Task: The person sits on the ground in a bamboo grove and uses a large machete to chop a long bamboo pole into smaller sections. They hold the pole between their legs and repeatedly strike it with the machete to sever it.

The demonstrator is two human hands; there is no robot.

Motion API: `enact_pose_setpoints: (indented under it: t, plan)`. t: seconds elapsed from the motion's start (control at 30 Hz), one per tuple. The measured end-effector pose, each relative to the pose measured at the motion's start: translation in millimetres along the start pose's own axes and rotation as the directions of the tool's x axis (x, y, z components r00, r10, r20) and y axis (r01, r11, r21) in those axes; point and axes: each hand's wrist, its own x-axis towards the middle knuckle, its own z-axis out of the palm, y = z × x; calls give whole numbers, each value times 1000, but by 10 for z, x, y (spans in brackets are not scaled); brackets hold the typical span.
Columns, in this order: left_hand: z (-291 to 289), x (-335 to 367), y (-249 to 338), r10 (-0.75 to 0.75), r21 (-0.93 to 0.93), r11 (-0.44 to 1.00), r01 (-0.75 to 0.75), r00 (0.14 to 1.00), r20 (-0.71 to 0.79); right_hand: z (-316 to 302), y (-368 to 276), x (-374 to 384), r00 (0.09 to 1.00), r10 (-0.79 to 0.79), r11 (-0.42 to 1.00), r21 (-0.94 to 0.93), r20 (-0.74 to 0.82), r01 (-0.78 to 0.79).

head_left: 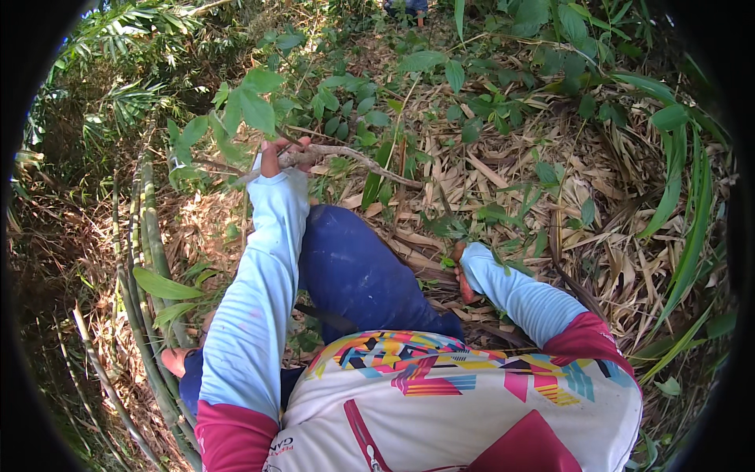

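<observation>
My left hand [275, 157] reaches ahead, its fingers closed round a thin woody branch [354, 154]. The bare end of the branch points right, and green leaves [250, 106] hang above and to the left of the hand. Lower on the right, my right hand [465, 277] is beside my bent knee, close over the dry leaf litter. Its fingers look curled; what they hold, if anything, is hidden by the hand and the plants around it.
Long green bamboo stems [145, 236] run down the left side, by my foot [174, 360]. Dry bamboo leaves [503, 169] cover the ground. Long-bladed green plants [678, 189] lean in at the right. Part of a person [406, 6] shows at the top edge.
</observation>
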Motion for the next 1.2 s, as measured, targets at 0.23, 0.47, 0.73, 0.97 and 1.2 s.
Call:
enact_pose_setpoints:
  t: [0.23,0.47,0.73,0.97,1.2]
  plan:
    - [-820,278,-89,-169,158,967,201,967,-192,177,-1206,-613,846,-502,840,131,-177,526]
    - [-1104,483,-269,-21,504,862,59,997,-81,-113,-3054,-2442,-353,-922,-362,33,-157,932]
    - [-1112,715,-440,6,452,889,67,987,-159,179,-867,387,666,-740,499,-740,-94,450]
    - [-1369,699,-409,-18,375,918,129,958,-285,175,-1352,-47,944,-325,944,-47,60,328]
    - [-1404,726,-403,-8,399,909,121,962,-273,170,-3411,-2095,-260,-964,-266,178,-57,947]
